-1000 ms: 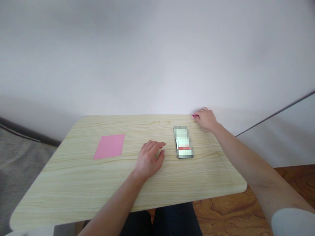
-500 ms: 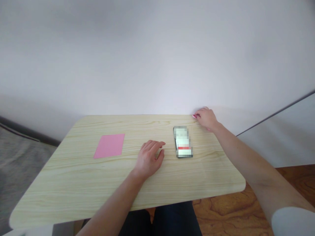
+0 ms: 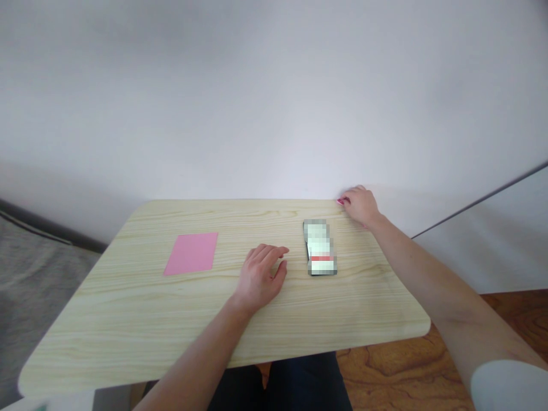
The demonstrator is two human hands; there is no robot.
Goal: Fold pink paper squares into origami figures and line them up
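One phone point(image 3: 321, 249) btwn L hand point(image 3: 262, 273) & R hand point(image 3: 359, 204); pink sheet point(image 3: 192, 253) to L.

A pale, yellowish wood-grain desk point(image 3: 141, 325) with rounded corners is set against the wall point(image 3: 274, 103). On its left half a flat pink square sheet point(image 3: 191, 254) is laid. Right of the middle, a flat, dark-edged rectangular phone point(image 3: 321, 249) is placed, its bright screen blurred by pixels. Between them the surface is covered by the loosely curled left hand point(image 3: 261, 275). At the far right corner, a small magenta piece point(image 3: 340, 201) is pinched by the right hand point(image 3: 360, 205); whether it is supported by the desk cannot be told.
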